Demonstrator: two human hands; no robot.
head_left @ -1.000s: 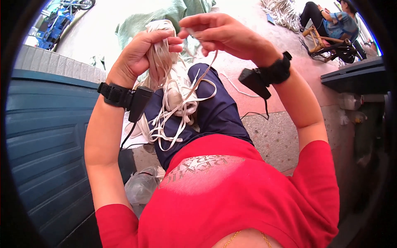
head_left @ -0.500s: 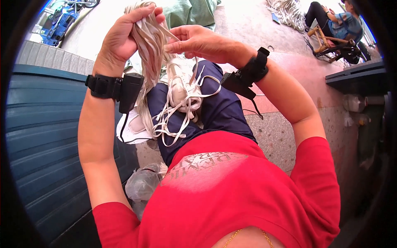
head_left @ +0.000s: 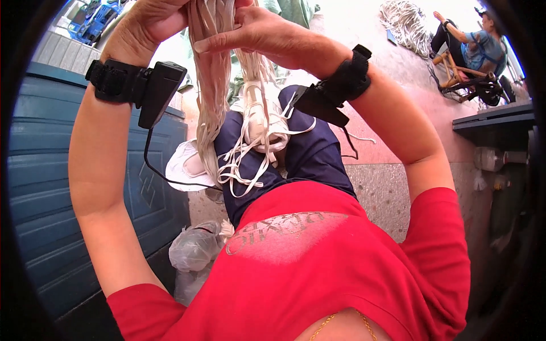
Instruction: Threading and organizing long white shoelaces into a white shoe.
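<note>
My left hand (head_left: 152, 25) is at the top edge, its fingers closed on the upper part of a long bundle of off-white laces (head_left: 213, 74). My right hand (head_left: 273, 40) grips the same bundle from the other side, its thumb laid across the strands. The tops of both hands' grip are partly cut off by the frame edge. The bundle hangs down past my left thigh. On my lap, over dark blue trousers (head_left: 318, 150), lies a pale shoe-like thing (head_left: 259, 128) with loose white laces (head_left: 250, 170) tangled around it.
A blue panelled door (head_left: 85, 187) stands at my left, with clear plastic bags (head_left: 193, 250) beside me. A white round-edged piece (head_left: 185, 167) lies by my left leg. Far right, another person (head_left: 475, 51) sits near a bamboo chair (head_left: 455, 71) and a lace heap (head_left: 406, 25).
Both hands have risen toward the top edge, lifting the lace bundle, which now hangs longer and straighter. My right thumb has come across the strands.
</note>
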